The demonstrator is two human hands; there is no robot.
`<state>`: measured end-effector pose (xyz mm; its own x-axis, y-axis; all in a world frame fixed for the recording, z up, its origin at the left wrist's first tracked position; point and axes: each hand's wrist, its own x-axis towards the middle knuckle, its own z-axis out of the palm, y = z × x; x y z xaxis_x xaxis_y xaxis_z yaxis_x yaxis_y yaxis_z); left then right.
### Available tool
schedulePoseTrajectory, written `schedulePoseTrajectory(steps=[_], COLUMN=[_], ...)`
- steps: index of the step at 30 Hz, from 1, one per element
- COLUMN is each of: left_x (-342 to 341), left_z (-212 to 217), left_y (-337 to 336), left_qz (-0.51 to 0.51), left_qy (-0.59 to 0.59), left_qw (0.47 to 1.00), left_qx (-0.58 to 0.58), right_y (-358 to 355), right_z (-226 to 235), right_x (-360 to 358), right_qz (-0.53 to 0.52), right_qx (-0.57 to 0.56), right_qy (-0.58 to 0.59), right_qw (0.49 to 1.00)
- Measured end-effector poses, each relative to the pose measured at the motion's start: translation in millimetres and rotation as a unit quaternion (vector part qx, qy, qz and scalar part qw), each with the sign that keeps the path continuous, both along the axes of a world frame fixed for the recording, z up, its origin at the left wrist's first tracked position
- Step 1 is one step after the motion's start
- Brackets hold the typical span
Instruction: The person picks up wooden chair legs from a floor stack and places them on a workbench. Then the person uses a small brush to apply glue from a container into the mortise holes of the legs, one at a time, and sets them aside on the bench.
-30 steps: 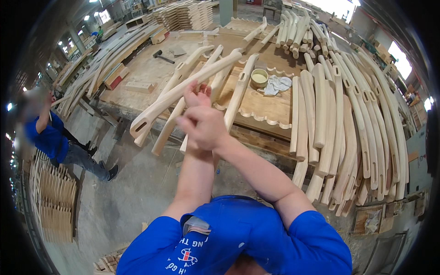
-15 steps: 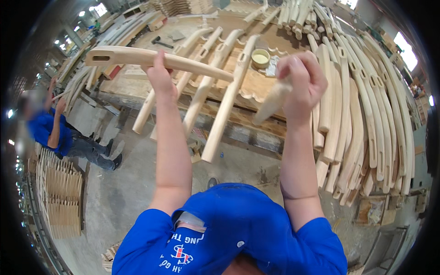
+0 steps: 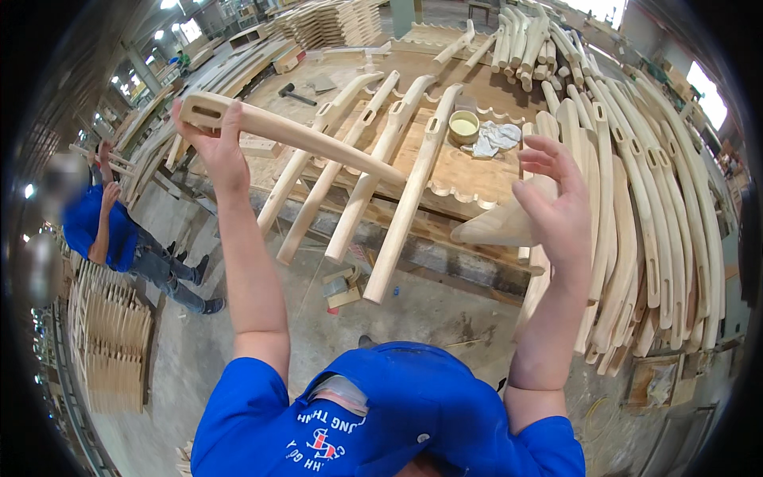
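Observation:
My left hand [image 3: 213,151] is closed round the slotted end of a pale wooden leg [image 3: 310,141], whose slot faces me. The leg slants down to the right, and its narrow end overlaps a row of similar legs; whether it touches them I cannot tell. To the right my right hand [image 3: 563,203] is raised with curled fingers, partly spread. A pale, wedge-shaped piece [image 3: 497,225] sticks out to the left from under its thumb and palm. Its kind and the exact grip are hidden. Several slotted legs [image 3: 397,226] lie side by side across the bench, their lower ends overhanging its near edge.
On the wooden bench [image 3: 477,179] are a round tub [image 3: 463,126], a crumpled white cloth [image 3: 497,139] and a black-headed hammer [image 3: 296,95]. A large pile of legs [image 3: 636,183] stands at the right. At the left, a person in blue [image 3: 103,226] stands near stacked wooden pieces [image 3: 111,338].
My left hand has shifted left along the leg to its slotted end, and the leg now tilts more. My right hand has moved down and right, its fingers loosened, with the pale piece following.

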<state>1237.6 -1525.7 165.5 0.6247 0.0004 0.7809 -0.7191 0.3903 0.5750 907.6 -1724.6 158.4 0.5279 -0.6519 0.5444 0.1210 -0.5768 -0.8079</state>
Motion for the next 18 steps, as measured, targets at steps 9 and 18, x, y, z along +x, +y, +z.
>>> schedulePoseTrajectory(steps=[9, 18], left_x=[21.7, 132.9], left_z=[53.6, 51.3], left_y=[5.2, -48.5], left_qz=[0.052, 0.333], left_qy=[-0.178, -0.117], left_qw=[0.98, 0.929], left_qx=[-0.077, -0.11], right_y=[-16.0, 41.7], right_z=[-65.2, -70.3], right_x=[-13.3, 26.3], right_qz=[-0.169, -0.135], right_qx=[0.063, 0.067], right_qy=[0.033, 0.014], right_qw=[0.983, 0.988])
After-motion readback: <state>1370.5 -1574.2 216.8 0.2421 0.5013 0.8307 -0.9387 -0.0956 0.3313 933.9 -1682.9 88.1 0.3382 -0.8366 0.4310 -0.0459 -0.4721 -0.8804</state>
